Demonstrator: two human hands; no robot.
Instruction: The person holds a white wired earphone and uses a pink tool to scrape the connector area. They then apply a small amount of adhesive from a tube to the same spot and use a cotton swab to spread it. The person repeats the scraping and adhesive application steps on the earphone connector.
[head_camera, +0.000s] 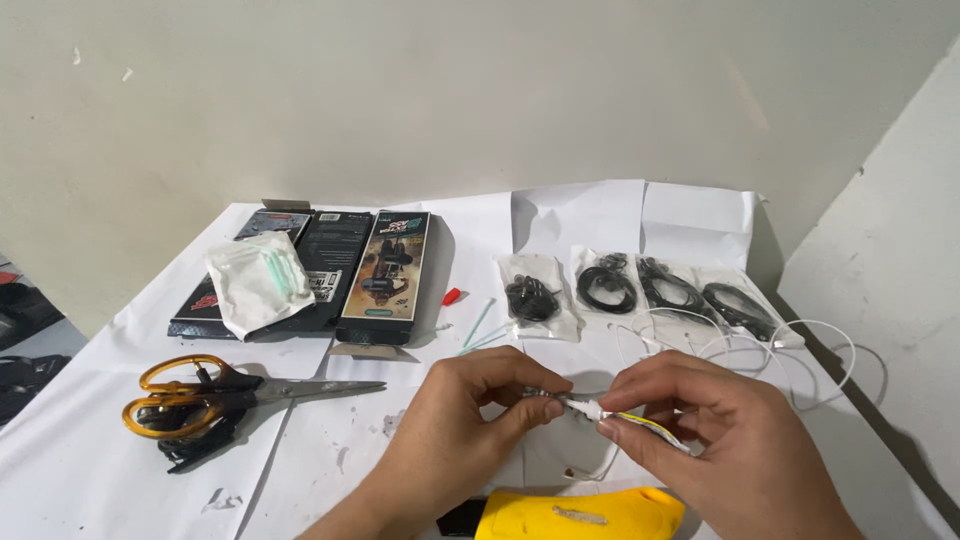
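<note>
My left hand (455, 430) and my right hand (700, 430) meet over the middle of the paper-covered table (90, 440). Between their fingertips they pinch the end of a thin white cable (583, 408). Small coloured wires, yellow among them, show at its stripped end by my right fingers. The rest of the white cable (820, 345) loops away to the right across the table. A yellow tool (580, 512) lies just under my hands at the near edge.
Scissors with orange handles (190, 395) lie at the left on a black cable. Flat printed boxes (385, 265) and a white bag of swabs (258, 280) sit behind. Several clear bags of black earphones (605, 285) line the back right. Loose swabs (480, 325) and a small red piece (452, 296) lie nearby.
</note>
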